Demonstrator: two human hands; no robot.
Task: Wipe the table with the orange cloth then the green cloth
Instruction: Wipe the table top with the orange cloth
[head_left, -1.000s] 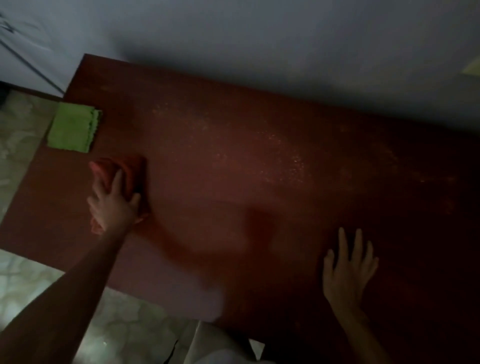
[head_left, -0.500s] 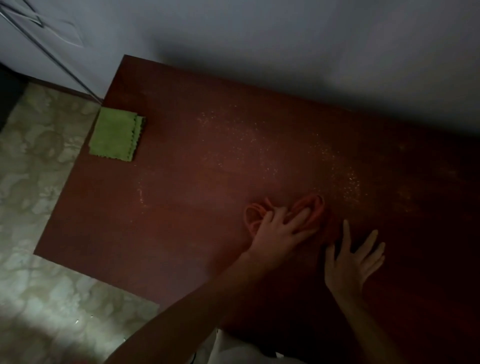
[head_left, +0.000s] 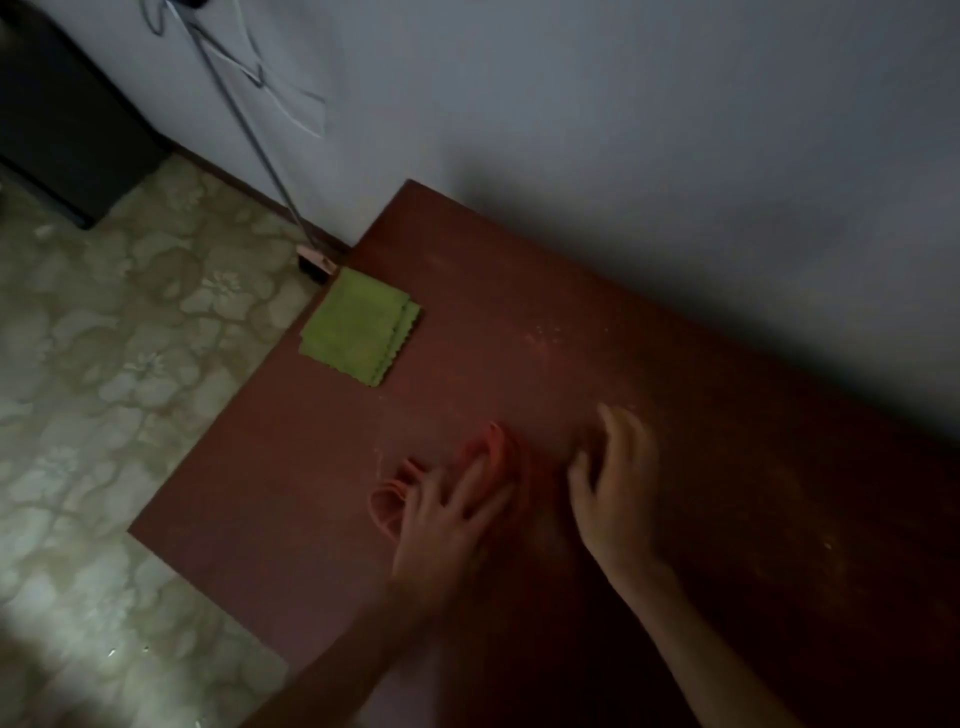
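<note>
The dark red-brown table (head_left: 727, 441) fills the right and centre of the dim view. My left hand (head_left: 447, 525) presses flat on the bunched orange cloth (head_left: 498, 457), which shows as folds beyond and left of my fingers. Just right of the cloth, my right hand (head_left: 618, 493) rests on the table with fingers apart and curled, holding nothing. The folded green cloth (head_left: 358, 327) lies at the table's far left edge, apart from both hands. Pale dust specks dot the tabletop beyond the hands.
A grey wall (head_left: 623, 130) runs along the table's far side. A broom or mop (head_left: 311, 260) with a thin metal handle leans against the wall by the table's far left corner. Patterned floor (head_left: 104, 389) lies to the left, with dark furniture (head_left: 62, 114) at top left.
My left hand swept the orange cloth from the left side toward the middle of the table, next to my right hand. My right hand's fingers have curled and lifted slightly. The view shifted left.
</note>
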